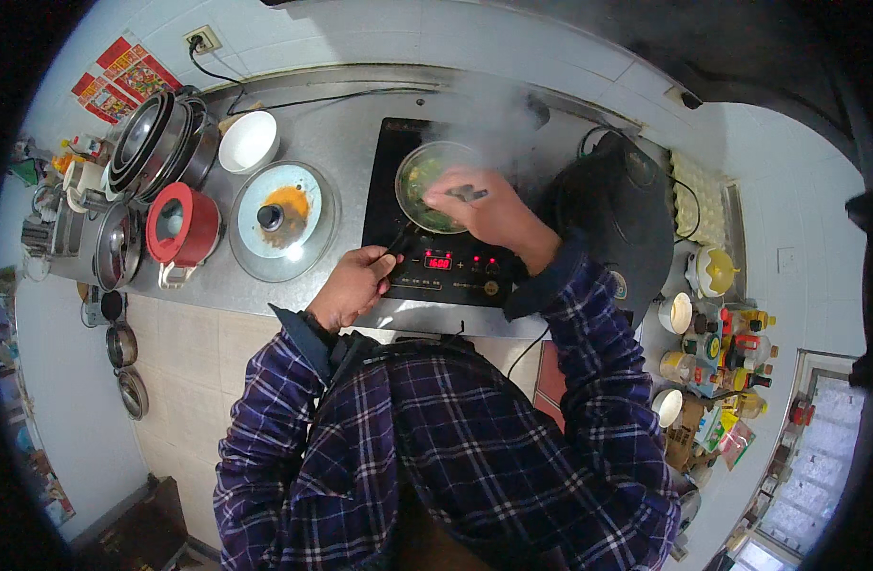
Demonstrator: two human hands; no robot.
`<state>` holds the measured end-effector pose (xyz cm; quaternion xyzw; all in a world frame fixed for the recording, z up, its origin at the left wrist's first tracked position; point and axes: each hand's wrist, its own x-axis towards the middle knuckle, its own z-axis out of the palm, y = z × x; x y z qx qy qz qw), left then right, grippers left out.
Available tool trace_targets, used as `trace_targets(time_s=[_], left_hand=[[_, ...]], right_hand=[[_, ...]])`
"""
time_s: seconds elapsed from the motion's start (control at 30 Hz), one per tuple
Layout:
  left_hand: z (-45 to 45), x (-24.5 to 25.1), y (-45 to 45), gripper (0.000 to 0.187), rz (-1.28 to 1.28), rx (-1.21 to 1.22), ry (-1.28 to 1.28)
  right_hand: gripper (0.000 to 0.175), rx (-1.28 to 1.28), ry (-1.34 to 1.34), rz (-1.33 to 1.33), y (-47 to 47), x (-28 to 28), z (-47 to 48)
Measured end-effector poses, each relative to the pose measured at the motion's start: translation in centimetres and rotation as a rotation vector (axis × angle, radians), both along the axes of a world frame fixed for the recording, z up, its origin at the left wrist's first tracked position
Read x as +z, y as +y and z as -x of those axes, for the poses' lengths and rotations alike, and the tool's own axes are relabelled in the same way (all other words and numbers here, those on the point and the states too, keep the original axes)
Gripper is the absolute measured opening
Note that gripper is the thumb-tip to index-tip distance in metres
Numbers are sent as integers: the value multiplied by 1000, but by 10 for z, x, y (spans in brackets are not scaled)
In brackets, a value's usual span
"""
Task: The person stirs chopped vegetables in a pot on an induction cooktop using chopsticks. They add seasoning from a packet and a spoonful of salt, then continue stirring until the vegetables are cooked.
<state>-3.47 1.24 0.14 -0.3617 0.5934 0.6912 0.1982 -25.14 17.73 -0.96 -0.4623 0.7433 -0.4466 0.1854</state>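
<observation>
A small round pan [410, 207] stands on a black induction cooktop [386, 160] with its red digits lit. Green leafy food with yellow bits [428, 171] lies in the pan, and steam rises over it. My left hand [354, 285] grips the pan's black handle [400, 241] at the cooktop's front left. Over the pan, my right hand [483, 207] is closed around a utensil [468, 193]; only its dark handle end shows, and its working end is hidden by the hand and steam.
Left of the cooktop, a glass lid [241, 246] covers a plate of food. Beyond it are a white bowl [249, 143], a red pot [186, 225] and stacked metal basins [140, 143]. A large black appliance [615, 207] stands close on the right, with bottles [754, 350] farther right.
</observation>
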Motion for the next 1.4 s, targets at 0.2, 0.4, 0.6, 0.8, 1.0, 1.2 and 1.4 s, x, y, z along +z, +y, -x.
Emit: trace_targets(time_s=[0.2,0.4,0.6,0.8,1.0,1.2,1.4], left_hand=[[-2,2,0,26,-2,20,16],[-1,2,-1,29,5,2,5],[2,9,0,30,-6,-9,2],[0,5,0,30,-11,17,3],[1,-8,-1,28,-35,34,15],[1,1,1,28,-16,28,2],[2,-5,1,27,-4,10,13]], right_hand=[[25,-253,-212,36,21,19,21],[26,-38,162,303,-10,-24,2],[26,-278,-198,112,6,0,6],[22,-133,-103,-104,9,20,0],[24,-194,-215,50,13,18,4],[27,-207,-57,-203,26,49,7],[28,-334,132,-14,32,11,16]])
